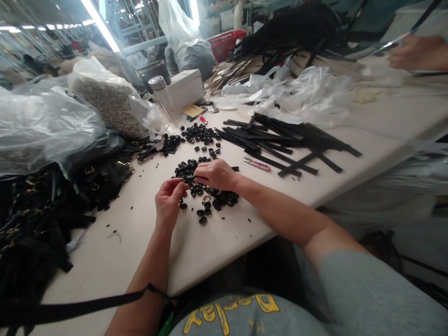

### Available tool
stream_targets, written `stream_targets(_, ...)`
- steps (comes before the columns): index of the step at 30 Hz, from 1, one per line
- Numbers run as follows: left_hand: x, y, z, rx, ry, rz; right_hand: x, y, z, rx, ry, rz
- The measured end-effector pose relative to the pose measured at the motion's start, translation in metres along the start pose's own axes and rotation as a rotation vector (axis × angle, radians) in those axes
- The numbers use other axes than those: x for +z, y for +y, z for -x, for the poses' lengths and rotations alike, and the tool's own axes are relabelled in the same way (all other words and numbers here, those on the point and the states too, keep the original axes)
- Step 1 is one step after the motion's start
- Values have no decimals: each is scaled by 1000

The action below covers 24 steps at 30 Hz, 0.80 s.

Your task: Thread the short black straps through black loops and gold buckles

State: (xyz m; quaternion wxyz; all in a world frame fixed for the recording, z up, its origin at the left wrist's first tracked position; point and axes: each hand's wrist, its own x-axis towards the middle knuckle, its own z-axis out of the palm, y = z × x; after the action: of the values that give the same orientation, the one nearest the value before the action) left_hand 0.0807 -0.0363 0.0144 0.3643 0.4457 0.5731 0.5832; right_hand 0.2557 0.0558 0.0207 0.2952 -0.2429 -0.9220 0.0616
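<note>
My right hand [217, 175] is closed, its fingers pinching a black strip [235, 169] whose end shows beyond the knuckles. Close to its left, my left hand [171, 200] has thumb and forefinger pressed together. What sits in that pinch is too small and covered to name. Both hands are over a pile of small black loops [224, 198] on the white table [147, 247]. A gold-coloured ring [206, 199] lies among the loops, below the right hand.
Pink-handled thread snips [257, 164] lie beside a heap of black strips [280, 135]. More black loops [201, 133] lie farther back. Black straps with gold buckles [87, 182] cover the left side, beside plastic bags [45, 121]. Another person's hand [418, 52] shows at upper right.
</note>
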Motion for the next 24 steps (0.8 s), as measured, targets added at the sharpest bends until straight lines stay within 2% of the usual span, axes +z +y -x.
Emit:
stream_targets(3, -4, -2, 0, 224, -139, -355, -6, 10, 0, 73, 22, 32)
stream_targets(6, -2, -6, 0, 401, -270, -613, -8, 16, 0, 115, 30, 42)
stream_targets(10, 3, -10, 1, 499, -324, -832, -6, 15, 0, 117, 34, 38)
stream_targets(12, 3, -9, 1, 489, -301, -831, -4, 14, 1, 92, 42, 26)
stream_targets(14, 2, -8, 0, 406, -206, -679, -3, 11, 1, 67, 55, 7)
stream_targets(15, 1, -8, -1, 320, -144, -546, -2, 10, 1, 54, 63, -5)
stream_targets(17, 0, -9, -3, 90, -29, -217, 0, 6, 1, 35, 79, -29)
stream_targets(20, 2, -12, -6, -198, 44, 206, 3, 1, 2, 10, 89, -56)
stream_targets(24, 8, -12, -7, -332, 84, 433, 7, -3, 2, -7, 63, -48)
